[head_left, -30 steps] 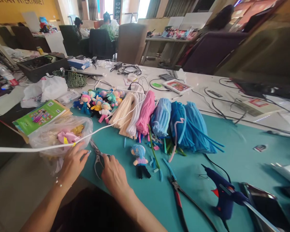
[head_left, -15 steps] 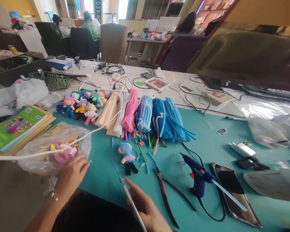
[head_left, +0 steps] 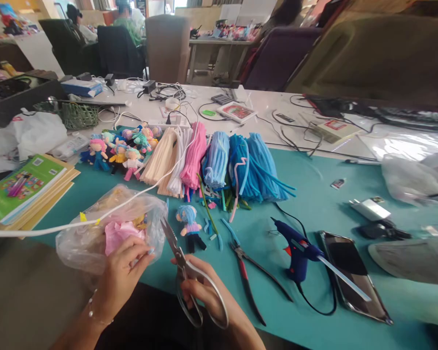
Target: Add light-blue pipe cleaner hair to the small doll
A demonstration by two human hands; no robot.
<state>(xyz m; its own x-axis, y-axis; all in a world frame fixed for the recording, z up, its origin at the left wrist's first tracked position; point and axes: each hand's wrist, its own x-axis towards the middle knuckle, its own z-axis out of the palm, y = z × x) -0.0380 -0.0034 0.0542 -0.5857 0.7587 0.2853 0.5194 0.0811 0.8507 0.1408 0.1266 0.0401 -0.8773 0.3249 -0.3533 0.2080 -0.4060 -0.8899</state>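
Observation:
My left hand is over the near edge of a clear plastic bag with pink material in it. Its thumb and fingers pinch a tiny pale piece, too small to name. My right hand has its fingers through the handles of metal scissors, whose blades point up and left, nearly closed. Just beyond the blades lies a small doll with blue hair, a lilac top and black legs. Red-and-black pliers rest to the right of my right hand.
Bundles of beige, pink and blue pipe cleaners lie behind the doll, beside a group of small dolls. A blue glue gun and a phone are at right. A white cable crosses over the bag.
My left hand has moved right, and the plastic bag now reaches farther right. The scissors have turned so their blades and handles show broadside. The camera view has shifted slightly.

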